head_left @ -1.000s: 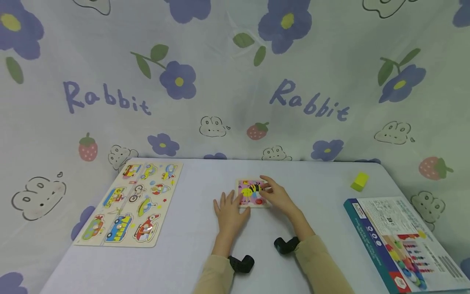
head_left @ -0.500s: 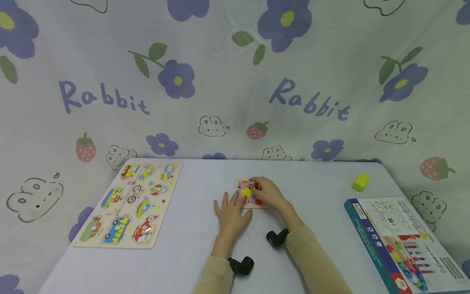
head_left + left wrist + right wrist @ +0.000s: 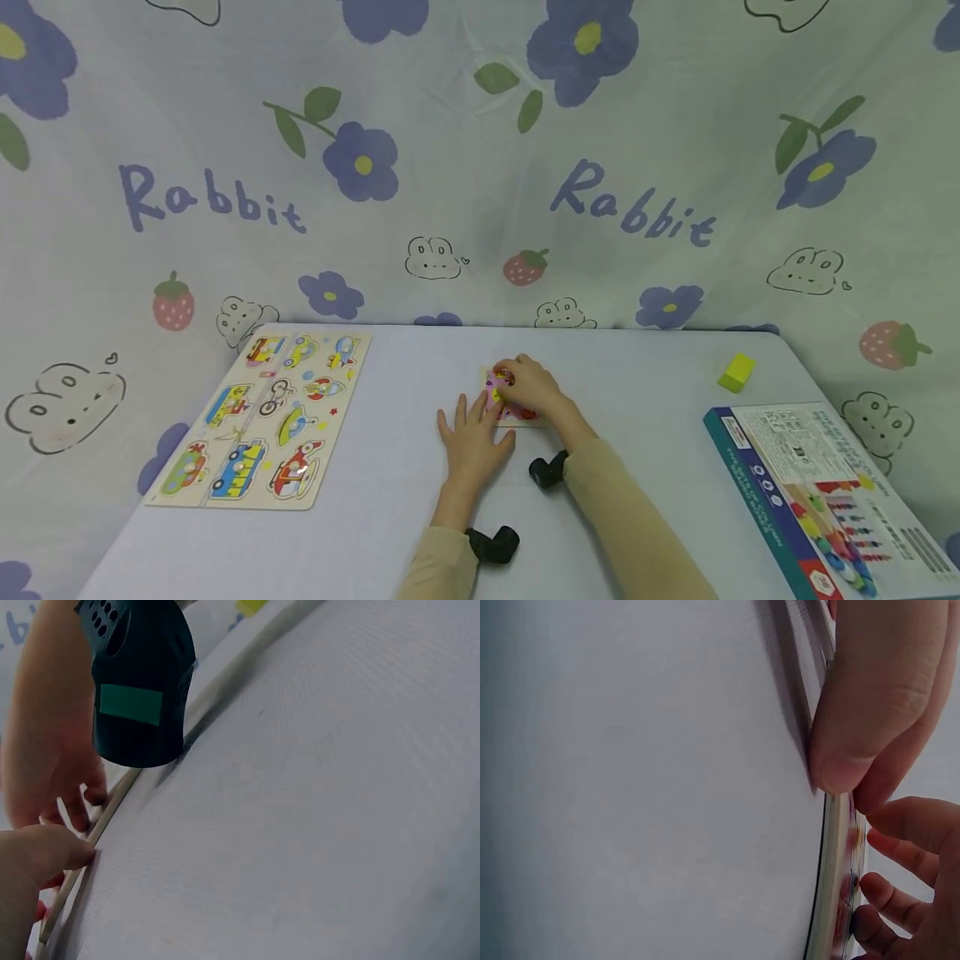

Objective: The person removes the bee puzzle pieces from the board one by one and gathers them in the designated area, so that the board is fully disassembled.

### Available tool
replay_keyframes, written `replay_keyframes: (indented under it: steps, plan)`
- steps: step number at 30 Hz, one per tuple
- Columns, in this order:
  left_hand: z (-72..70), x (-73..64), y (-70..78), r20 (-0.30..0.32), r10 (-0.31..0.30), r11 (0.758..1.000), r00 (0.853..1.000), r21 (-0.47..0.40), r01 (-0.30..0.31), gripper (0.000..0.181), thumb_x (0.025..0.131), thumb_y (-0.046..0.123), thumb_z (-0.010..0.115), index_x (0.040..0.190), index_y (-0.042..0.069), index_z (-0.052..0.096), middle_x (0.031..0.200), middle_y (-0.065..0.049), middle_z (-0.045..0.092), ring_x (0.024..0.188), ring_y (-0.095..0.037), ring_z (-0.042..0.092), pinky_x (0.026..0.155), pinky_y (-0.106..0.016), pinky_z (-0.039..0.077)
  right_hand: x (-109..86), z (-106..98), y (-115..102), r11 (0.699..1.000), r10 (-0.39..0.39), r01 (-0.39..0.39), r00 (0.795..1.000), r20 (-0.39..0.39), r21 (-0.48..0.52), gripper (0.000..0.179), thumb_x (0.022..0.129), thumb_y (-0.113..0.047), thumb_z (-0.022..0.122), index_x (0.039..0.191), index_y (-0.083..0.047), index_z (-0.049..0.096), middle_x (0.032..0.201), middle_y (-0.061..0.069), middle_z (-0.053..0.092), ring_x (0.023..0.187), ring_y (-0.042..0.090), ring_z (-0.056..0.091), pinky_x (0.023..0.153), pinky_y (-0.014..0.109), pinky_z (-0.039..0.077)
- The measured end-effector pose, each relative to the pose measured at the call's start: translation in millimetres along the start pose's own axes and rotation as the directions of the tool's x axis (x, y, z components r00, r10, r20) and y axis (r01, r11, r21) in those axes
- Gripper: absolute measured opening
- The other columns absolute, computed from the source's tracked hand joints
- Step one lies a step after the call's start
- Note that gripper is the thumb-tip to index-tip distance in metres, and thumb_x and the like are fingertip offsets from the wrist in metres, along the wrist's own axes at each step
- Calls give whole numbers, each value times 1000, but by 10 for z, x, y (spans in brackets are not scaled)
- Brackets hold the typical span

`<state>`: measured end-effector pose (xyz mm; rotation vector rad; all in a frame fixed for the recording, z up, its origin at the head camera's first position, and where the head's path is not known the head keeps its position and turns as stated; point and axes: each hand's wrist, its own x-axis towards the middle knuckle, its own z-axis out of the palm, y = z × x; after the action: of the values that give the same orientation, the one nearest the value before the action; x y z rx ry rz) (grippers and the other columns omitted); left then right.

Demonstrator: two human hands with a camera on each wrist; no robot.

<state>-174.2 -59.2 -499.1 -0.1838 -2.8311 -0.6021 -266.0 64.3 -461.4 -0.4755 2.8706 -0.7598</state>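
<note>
A small square bee puzzle [image 3: 525,422] with a pink printed face lies flat on the white table. My left hand [image 3: 471,446] rests at its left and near side, fingers spread and thumb against the near edge. Over the upper part of the puzzle is my right hand [image 3: 531,387], fingers bent down and tips touching the face; it hides most of the bee. In the right wrist view the puzzle [image 3: 826,877] appears edge-on, with separate fingers [image 3: 889,896] against its face. The left wrist view shows the puzzle's thin edge [image 3: 112,801] beside a thumb [image 3: 56,851]. No lifted piece is visible.
A larger wooden vehicle puzzle board [image 3: 330,446] lies on the left of the table. At the right are a boxed set [image 3: 832,500] and a small yellow block [image 3: 737,372]. A printed fabric sheet [image 3: 465,208] hangs behind the table.
My right hand has moved left from the puzzle's right side across its upper part, covering the bee's dark stripes. My left hand has stayed nearly still, and the puzzle keeps its place.
</note>
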Motion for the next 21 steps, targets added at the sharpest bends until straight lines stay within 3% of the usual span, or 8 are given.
replay_keyframes:
  steps: [6,13,21]
  plan:
    - [6,4,-2,3,5,1000,1000,-2,-5,49,81,42,61,124,18,60,139,-6,47,133,-39,29,101,-67,9,47,-9,-11,999,27,-26,998,61,-19,40,82,-30,65,120,-20,58,112,10,53,92,25,53,76,43,46]
    - [10,3,-3,56,43,998,997,53,-46,50,86,43,55,130,19,54,143,-5,41,135,-40,25,101,-67,7,65,-55,-24,997,72,-76,989,129,22,38,83,-31,65,119,-24,56,117,9,51,98,26,51,79,43,44]
    - [0,-14,3,104,59,994,993,85,-68,51,89,43,49,134,19,50,147,-6,34,136,-39,21,105,-64,7,56,-80,-61,998,67,-68,988,140,3,38,83,-31,64,120,-26,57,118,9,51,96,26,52,79,44,45]
